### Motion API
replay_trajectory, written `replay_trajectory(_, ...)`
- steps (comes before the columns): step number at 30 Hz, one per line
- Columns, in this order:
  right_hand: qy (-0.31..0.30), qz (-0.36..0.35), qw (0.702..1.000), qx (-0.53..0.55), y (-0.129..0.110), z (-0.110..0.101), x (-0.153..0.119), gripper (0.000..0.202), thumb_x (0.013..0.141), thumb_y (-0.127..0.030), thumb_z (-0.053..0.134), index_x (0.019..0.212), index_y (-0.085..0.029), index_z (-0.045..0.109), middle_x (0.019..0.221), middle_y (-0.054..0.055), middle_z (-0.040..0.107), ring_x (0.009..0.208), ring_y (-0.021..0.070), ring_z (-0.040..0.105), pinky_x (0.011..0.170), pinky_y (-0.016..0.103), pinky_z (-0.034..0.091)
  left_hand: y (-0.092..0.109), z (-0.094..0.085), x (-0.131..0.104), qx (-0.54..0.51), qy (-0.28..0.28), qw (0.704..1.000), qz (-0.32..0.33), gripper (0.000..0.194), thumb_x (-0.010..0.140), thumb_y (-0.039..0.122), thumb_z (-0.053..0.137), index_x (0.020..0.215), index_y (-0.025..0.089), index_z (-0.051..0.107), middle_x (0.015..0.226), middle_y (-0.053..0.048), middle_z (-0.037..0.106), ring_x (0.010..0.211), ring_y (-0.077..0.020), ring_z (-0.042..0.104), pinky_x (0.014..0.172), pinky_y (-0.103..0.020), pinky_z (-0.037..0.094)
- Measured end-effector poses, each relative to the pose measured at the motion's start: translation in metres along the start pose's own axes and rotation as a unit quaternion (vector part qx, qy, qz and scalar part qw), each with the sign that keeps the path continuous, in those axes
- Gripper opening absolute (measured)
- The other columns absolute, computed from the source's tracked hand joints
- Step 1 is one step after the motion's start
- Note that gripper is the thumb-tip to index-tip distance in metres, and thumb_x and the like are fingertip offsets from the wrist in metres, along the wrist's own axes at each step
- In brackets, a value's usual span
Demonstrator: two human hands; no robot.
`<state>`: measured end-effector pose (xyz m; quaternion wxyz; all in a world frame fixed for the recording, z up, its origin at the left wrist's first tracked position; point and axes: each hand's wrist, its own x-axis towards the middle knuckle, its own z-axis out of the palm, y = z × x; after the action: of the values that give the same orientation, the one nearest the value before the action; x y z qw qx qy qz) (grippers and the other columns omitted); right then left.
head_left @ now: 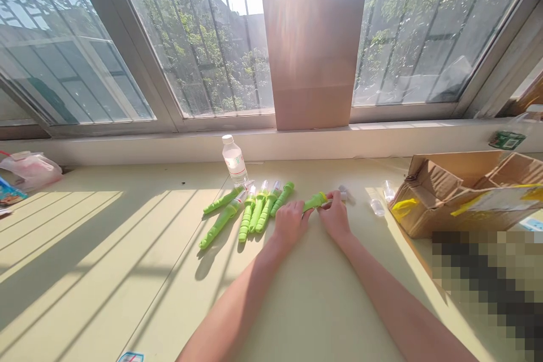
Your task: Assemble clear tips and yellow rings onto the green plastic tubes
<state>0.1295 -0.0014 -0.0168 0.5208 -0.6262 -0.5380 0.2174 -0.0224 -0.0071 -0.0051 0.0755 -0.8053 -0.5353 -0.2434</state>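
On the pale counter (127, 249) below the window, both hands meet on one green pen-like tool (314, 201) — bright lime, ridged body, yellow band near its tip. Left hand (290, 223) has its grip closed round the body; right hand (335, 216) pinches the banded end. Just to the left lie six matching green tools (248, 212) — fanned, clear-capped — beside a small water bottle (235, 159).

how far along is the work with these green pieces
Looks done: a row of green handles with clear caps lies left of the hands. In hand: the left hand and right hand hold one more green handle between them. Seemingly left: loose clear caps on the table beside the open cardboard box, whose contents are hidden.
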Motion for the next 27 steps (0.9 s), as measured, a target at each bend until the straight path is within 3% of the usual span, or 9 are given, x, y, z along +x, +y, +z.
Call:
replay_trajectory(5, 0.002, 0.000, 1.000, -0.009, -0.0009, -0.0002, -0.0005, 0.029, 0.066, -0.030, 0.055, 0.089, -0.026, 0.039, 0.074, -0.001, 0.057, 0.067, 0.0232, 0.057, 0.067, 0.038, 0.045, 0.0020, -0.0017, 0.0003, -0.004, -0.058, 0.998, -0.027, 0.035, 0.098, 0.048, 0.040, 0.099, 0.020, 0.062, 0.087, -0.007, 0.067, 0.076, -0.0182, 0.065, 0.059, -0.026, 0.039)
replay_trajectory(10, -0.003, 0.007, 1.000, -0.017, -0.0024, -0.0018, -0.0007, 0.028, 0.065, -0.029, 0.055, 0.089, -0.026, 0.040, 0.071, -0.002, 0.057, 0.067, 0.0238, 0.058, 0.068, 0.038, 0.045, 0.0012, -0.0034, 0.0021, -0.017, -0.088, 0.995, -0.035, 0.028, 0.096, 0.045, 0.047, 0.104, 0.021, 0.060, 0.093, -0.006, 0.067, 0.080, -0.0184, 0.066, 0.063, -0.027, 0.042)
replay_trajectory(13, 0.015, 0.006, 1.000, -0.018, -0.0038, -0.0024, -0.0009, 0.028, 0.066, -0.030, 0.058, 0.088, -0.026, 0.042, 0.070, -0.001, 0.058, 0.067, 0.0238, 0.058, 0.069, 0.038, 0.045, 0.0002, -0.0029, 0.0027, -0.013, -0.076, 0.997, -0.032, 0.021, 0.093, 0.036, 0.054, 0.107, 0.022, 0.060, 0.101, -0.005, 0.066, 0.082, -0.0176, 0.065, 0.061, -0.026, 0.042)
replay_trajectory(16, 0.030, 0.001, 0.999, -0.009, -0.0045, -0.0022, -0.0009, 0.028, 0.066, -0.031, 0.060, 0.087, -0.025, 0.043, 0.072, -0.001, 0.059, 0.065, 0.0226, 0.058, 0.069, 0.038, 0.045, 0.0000, -0.0019, 0.0022, -0.003, -0.045, 0.999, -0.026, 0.013, 0.091, 0.030, 0.055, 0.099, 0.022, 0.062, 0.097, -0.005, 0.066, 0.081, -0.0185, 0.065, 0.059, -0.027, 0.040)
replay_trajectory(20, 0.035, -0.006, 0.999, -0.004, -0.0041, -0.0015, -0.0007, 0.030, 0.066, -0.034, 0.062, 0.088, -0.025, 0.043, 0.075, -0.001, 0.060, 0.063, 0.0214, 0.058, 0.069, 0.037, 0.045, 0.0005, -0.0024, 0.0015, -0.007, -0.004, 1.000, -0.017, 0.012, 0.091, 0.031, 0.056, 0.094, 0.021, 0.064, 0.088, -0.005, 0.067, 0.085, -0.0203, 0.064, 0.063, -0.028, 0.042)
replay_trajectory(27, 0.027, -0.012, 1.000, 0.001, -0.0047, -0.0022, -0.0021, 0.030, 0.068, -0.036, 0.061, 0.089, -0.025, 0.043, 0.080, -0.001, 0.060, 0.064, 0.0193, 0.059, 0.069, 0.036, 0.045, -0.0002, -0.0022, 0.0017, -0.030, 0.013, 0.999, -0.018, 0.018, 0.093, 0.034, 0.055, 0.099, 0.019, 0.065, 0.090, -0.006, 0.070, 0.085, -0.0198, 0.065, 0.067, -0.028, 0.043)
